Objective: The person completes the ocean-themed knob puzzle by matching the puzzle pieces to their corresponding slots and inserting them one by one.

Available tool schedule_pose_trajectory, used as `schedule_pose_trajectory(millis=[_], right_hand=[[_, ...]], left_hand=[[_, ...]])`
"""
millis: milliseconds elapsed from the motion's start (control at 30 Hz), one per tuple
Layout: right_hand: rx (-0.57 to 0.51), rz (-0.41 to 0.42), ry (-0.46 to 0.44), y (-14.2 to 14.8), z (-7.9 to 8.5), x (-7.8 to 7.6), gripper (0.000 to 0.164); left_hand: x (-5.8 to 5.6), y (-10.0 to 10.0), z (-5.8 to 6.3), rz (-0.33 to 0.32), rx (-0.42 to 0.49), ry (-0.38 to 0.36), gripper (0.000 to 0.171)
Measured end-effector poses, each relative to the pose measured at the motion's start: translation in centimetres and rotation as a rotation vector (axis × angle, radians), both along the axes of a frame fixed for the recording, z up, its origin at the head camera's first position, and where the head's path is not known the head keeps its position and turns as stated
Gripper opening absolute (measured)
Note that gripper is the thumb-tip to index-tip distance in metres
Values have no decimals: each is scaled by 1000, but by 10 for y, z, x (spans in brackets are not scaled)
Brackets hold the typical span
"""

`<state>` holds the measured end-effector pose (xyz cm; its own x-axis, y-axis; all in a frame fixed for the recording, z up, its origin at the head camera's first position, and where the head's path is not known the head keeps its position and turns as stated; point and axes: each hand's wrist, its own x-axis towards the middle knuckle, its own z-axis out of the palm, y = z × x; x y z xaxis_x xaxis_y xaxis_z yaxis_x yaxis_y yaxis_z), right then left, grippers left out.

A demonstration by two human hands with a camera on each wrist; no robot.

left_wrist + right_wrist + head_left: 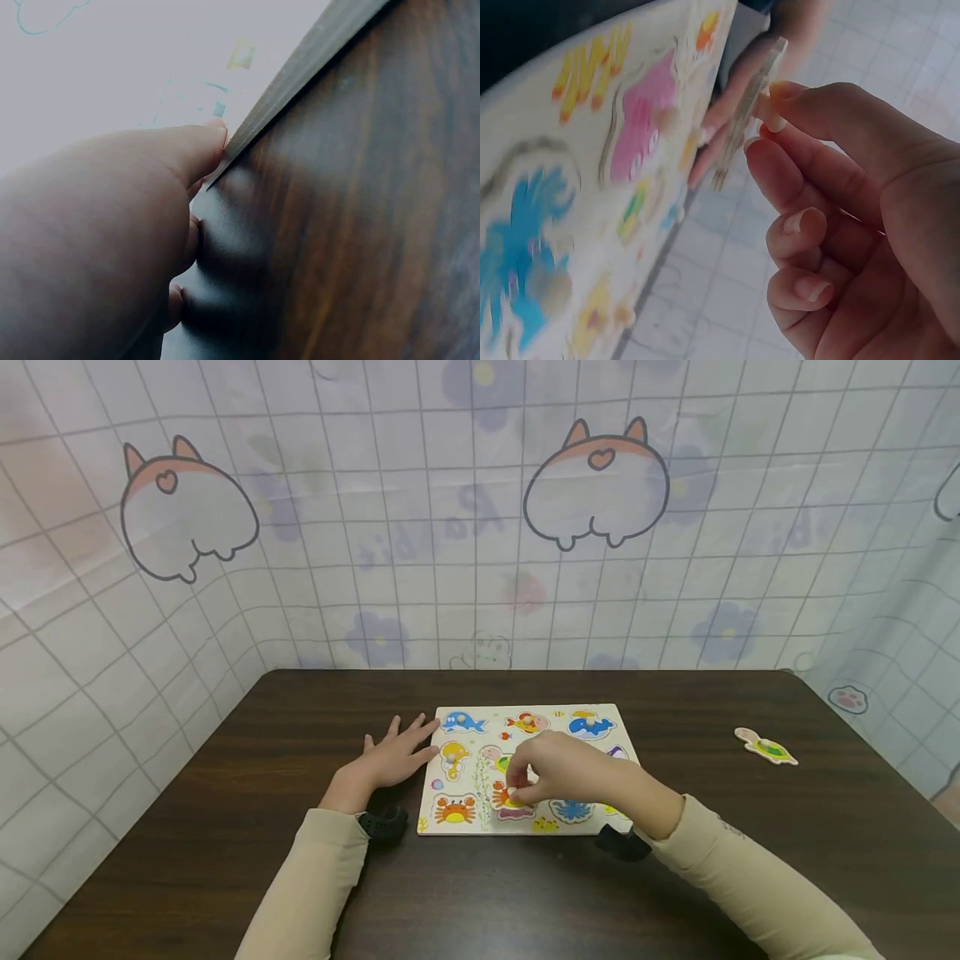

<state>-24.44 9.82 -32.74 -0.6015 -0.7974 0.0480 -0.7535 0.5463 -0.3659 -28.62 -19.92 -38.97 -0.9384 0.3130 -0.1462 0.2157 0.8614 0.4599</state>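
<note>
My right hand (566,768) pinches a wooden crab puzzle piece (500,794) by its knob between thumb and index finger. In the right wrist view the piece (742,120) shows edge-on, held off the pale puzzle board (467,783). From the head it overlaps a pink starfish (517,815). My left hand (386,760) lies with fingers spread at the board's left edge; its thumb (199,150) touches that edge. A crab shape (455,810) with no knob shows at the board's near left corner. A turtle piece (767,747) lies on the table, far right.
Knobbed sea animals sit on the board, among them a dolphin (462,722), a fish (528,722), a whale (591,727), a seahorse (452,758) and a blue octopus (572,811). The dark wooden table (487,893) meets a patterned cloth (465,585) behind and at both sides.
</note>
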Motion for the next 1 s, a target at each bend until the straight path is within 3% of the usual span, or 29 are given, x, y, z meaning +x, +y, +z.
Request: schedule_pose_trajectory(millis=[433, 767, 1000], right_hand=[[33, 60, 0, -39, -11, 5, 7], [72, 12, -76, -60, -15, -2, 7], [106, 19, -45, -72, -18, -5, 10]], left_hand=[[-1, -1, -1, 16, -22, 2, 63], [0, 1, 0, 4, -16, 5, 62], [0, 0, 1, 2, -20, 12, 62]])
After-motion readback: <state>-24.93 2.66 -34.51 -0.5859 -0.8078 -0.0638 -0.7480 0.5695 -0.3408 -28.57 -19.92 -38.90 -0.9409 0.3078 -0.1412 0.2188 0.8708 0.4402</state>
